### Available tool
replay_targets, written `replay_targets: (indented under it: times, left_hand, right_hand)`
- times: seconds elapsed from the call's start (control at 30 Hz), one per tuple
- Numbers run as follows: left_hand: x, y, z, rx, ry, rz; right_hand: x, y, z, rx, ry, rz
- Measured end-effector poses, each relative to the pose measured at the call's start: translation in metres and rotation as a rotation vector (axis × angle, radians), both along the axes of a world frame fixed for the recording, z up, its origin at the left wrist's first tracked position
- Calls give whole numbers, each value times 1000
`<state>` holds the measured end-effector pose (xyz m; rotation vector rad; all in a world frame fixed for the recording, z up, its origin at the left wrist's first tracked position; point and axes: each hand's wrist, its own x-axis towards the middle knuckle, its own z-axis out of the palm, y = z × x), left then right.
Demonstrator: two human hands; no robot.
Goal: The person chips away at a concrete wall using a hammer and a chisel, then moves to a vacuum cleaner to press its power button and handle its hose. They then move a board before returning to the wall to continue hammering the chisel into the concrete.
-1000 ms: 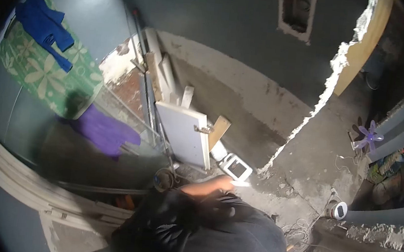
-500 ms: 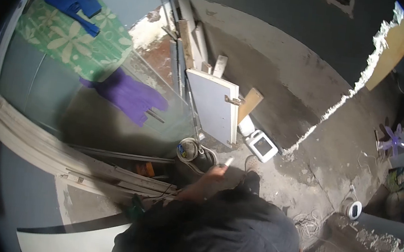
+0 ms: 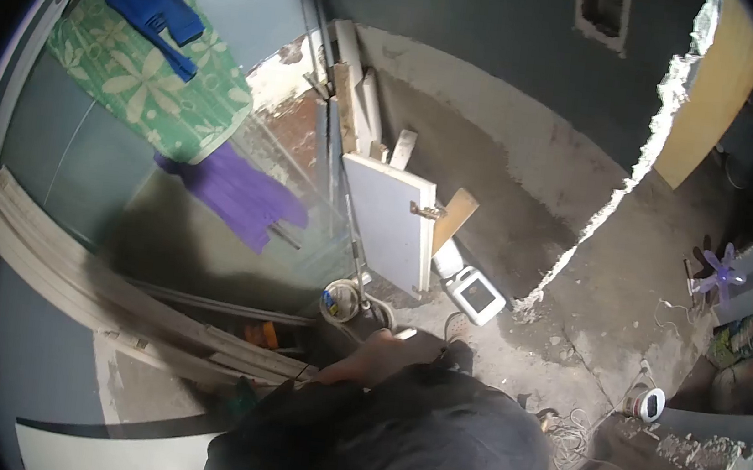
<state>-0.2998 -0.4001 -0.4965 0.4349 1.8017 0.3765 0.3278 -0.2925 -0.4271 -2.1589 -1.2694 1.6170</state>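
Note:
My left hand (image 3: 375, 356) reaches out ahead of my dark shirt, its fingers closed around a slim white object (image 3: 405, 334). What kind of object it is I cannot make out. Just beyond that hand stands a small round bucket (image 3: 341, 300) with blue and yellow items in it, and a pale hose or cord loops beside it. A white jug with a dark label (image 3: 477, 296) lies to the right of the hand, on the floor. My right hand does not show; my body covers that side.
A white cabinet door (image 3: 385, 222) leans against boards and pipes. To the left is a glass panel hung with a purple cloth (image 3: 238, 195), a green towel (image 3: 149, 87) and a blue garment (image 3: 148, 5). A tangled cord (image 3: 568, 439) and a purple fan (image 3: 721, 273) are at the right.
My left hand has drawn back toward my body and slightly left, still holding the white object. The head view has tilted upward, so most of the surroundings sit lower.

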Motion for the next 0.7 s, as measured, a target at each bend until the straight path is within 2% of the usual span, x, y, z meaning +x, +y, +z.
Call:
replay_targets:
  times: [0.03,0.1,0.13,0.17,0.2,0.27,0.33,0.47,0.57,0.7]
  left_hand:
    - [23,1,68,563,-4,-58]
    - [22,42,77,197,135,-71]
    - [28,57,61,406,340,-119]
    - [31,66,47,428,231,-104]
    - [44,89,85,447,122,-85]
    - [63,129,110,468,129,-158]
    - [88,159,160,630,235,-277]
    - [113,193,156,806,324,-427]
    - [133,195,182,813,343,-486]
    - [147,193,167,811,189,-540]
  right_hand:
    - [1,-1,1,-5,-1,-13]
    - [1,-4,4,-15,-10,-39]
    - [2,-6,4,-25,-16,-47]
    - [4,-8,4,-35,-22,-50]
    - [4,-10,4,-40,-27,-53]
    - [5,-13,4,-55,-40,-51]
    - [6,-14,4,-64,-51,-53]
    - [9,-18,3,-68,-57,-64]
    - [10,-23,3,-72,-57,-74]
    - [14,-33,0,-79,-56,-78]
